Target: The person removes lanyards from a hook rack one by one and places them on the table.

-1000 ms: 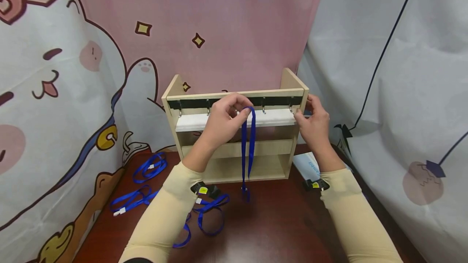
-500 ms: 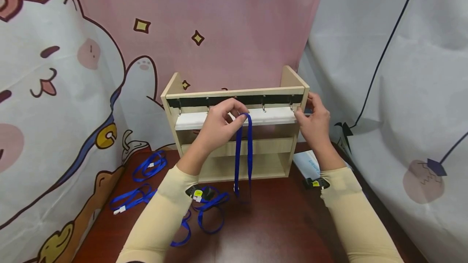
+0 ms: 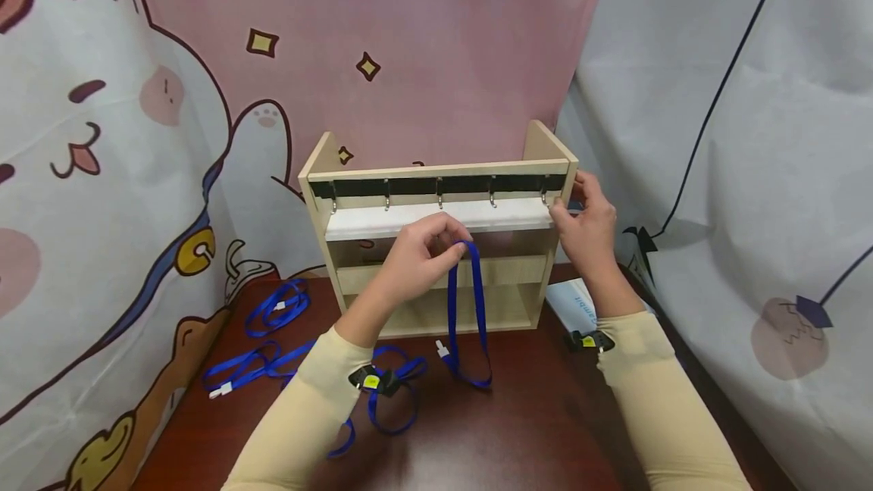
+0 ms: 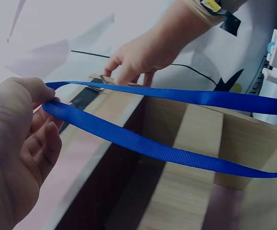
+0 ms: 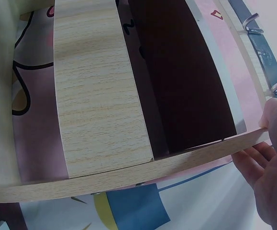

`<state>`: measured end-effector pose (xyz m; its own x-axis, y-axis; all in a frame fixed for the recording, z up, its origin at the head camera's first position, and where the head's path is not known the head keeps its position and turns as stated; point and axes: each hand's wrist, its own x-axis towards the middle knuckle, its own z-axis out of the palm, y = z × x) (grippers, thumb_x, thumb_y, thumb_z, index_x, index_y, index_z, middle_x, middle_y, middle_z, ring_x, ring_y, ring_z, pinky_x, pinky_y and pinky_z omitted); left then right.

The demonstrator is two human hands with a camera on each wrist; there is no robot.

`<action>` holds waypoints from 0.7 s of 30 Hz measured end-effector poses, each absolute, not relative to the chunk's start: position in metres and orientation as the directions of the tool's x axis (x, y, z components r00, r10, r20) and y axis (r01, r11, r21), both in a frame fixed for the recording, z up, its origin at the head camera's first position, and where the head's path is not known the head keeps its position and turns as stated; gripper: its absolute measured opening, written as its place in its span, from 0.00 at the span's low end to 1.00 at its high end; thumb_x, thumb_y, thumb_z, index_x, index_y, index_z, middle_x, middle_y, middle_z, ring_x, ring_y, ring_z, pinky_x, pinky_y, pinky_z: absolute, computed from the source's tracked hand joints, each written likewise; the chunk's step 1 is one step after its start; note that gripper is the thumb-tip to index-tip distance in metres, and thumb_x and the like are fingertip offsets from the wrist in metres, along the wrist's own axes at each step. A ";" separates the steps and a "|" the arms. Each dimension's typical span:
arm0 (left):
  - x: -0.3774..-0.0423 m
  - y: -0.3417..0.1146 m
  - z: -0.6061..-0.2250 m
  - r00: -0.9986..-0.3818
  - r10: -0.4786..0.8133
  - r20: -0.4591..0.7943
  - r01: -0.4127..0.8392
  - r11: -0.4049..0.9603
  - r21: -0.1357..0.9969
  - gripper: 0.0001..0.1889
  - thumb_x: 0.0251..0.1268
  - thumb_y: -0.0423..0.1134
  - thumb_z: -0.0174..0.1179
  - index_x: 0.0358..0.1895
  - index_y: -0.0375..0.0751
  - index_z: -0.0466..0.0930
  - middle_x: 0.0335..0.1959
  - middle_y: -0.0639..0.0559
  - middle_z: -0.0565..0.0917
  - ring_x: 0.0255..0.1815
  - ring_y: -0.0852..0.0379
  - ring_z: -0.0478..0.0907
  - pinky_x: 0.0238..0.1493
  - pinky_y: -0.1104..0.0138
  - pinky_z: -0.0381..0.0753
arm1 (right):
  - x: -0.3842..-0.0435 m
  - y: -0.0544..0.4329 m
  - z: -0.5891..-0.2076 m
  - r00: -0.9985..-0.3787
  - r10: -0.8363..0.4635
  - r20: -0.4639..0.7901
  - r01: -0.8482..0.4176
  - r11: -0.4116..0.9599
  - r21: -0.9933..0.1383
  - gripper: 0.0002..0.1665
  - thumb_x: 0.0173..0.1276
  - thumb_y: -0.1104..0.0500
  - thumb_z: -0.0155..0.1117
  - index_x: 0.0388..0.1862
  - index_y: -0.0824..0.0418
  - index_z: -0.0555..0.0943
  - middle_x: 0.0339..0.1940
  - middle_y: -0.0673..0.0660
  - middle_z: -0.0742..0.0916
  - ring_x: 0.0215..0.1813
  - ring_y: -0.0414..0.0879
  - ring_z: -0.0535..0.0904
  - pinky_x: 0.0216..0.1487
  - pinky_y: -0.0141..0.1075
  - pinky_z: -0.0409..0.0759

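Note:
My left hand (image 3: 421, 258) pinches a blue lanyard (image 3: 480, 301) at the top of its loop, between thumb and fingers. The lanyard hangs down in front of a small wooden shelf (image 3: 518, 264), its white clip (image 3: 442, 348) low on the left. In the left wrist view, the blue ribbon (image 4: 148, 147) runs from the fingertips across the shelf. My right hand (image 3: 592, 224) grips the shelf's right side panel (image 5: 195, 167), thumb in front and fingers behind. Several metal hooks (image 3: 492, 195) line a black strip (image 3: 412, 187) near the shelf's top; the lanyard is below them.
Other blue lanyards (image 3: 278, 309) lie in loose loops on the dark red table (image 3: 518, 430), left and in front of the shelf. A white board (image 3: 368, 223) spans the shelf under the hooks. Right of the shelf lies a light blue packet (image 3: 571, 305).
My left hand has lowered with the lanyard, from near the hooks to below the white board. The hanging loop has spread and swung. My right hand keeps its grip.

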<state>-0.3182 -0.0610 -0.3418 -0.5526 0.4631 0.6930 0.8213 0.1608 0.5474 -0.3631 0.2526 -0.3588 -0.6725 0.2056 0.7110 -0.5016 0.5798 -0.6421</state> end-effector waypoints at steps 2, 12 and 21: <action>-0.317 -0.061 -0.348 -0.557 0.471 0.684 0.816 0.157 0.557 0.06 0.75 0.29 0.65 0.49 0.41 0.88 0.35 0.54 0.85 0.28 0.57 0.79 0.30 0.64 0.79 | -0.363 0.252 -0.358 -0.674 0.205 0.710 -0.502 0.578 -0.643 0.26 0.82 0.61 0.64 0.76 0.51 0.78 0.65 0.57 0.89 0.62 0.49 0.85 0.50 0.34 0.83; -0.312 -0.057 -0.393 -0.628 0.520 0.579 0.746 0.189 0.639 0.05 0.78 0.31 0.67 0.49 0.45 0.88 0.39 0.56 0.85 0.35 0.58 0.81 0.33 0.64 0.82 | -0.361 0.252 -0.360 -0.676 0.202 0.709 -0.501 0.580 -0.643 0.26 0.82 0.61 0.64 0.76 0.51 0.78 0.65 0.57 0.89 0.63 0.50 0.85 0.54 0.47 0.87; -0.314 -0.058 -0.426 -0.704 0.515 0.489 0.666 0.241 0.706 0.05 0.78 0.32 0.67 0.49 0.46 0.89 0.38 0.56 0.87 0.34 0.58 0.82 0.36 0.65 0.83 | -0.362 0.252 -0.358 -0.667 0.202 0.717 -0.510 0.577 -0.637 0.27 0.82 0.62 0.64 0.76 0.51 0.78 0.65 0.57 0.89 0.62 0.49 0.85 0.53 0.44 0.86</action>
<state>-0.3144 -0.0579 -0.4265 -0.7043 0.5147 0.4888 0.6661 0.2412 0.7058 -0.3623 0.2522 -0.3580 -0.6669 0.2023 0.7172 -0.5104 0.5772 -0.6374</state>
